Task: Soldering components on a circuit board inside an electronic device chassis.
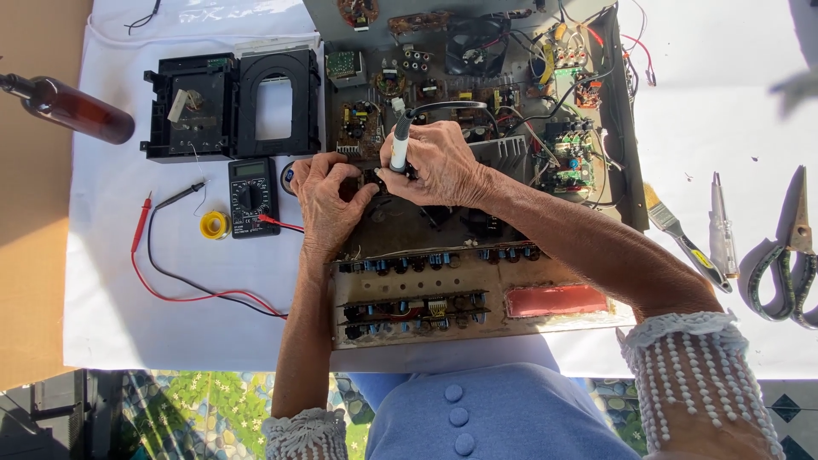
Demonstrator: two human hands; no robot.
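White cloth under the opened chassis (626, 128) — right hand (439, 166) grips the soldering iron (399, 149) upright, left hand (328, 200) pinching at nine o'clock.

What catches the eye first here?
At the centre, an opened amplifier chassis full of circuit boards, where the right hand holds a soldering iron and the left hand steadies a part. Left of it lies a black multimeter with red leads; scissors lie far right.

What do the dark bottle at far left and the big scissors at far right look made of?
The dark brown bottle looks like glossy amber glass or clear plastic: light glows through it. The large scissors look like dull grey bare metal blades, with dark, seemingly coated handle loops.
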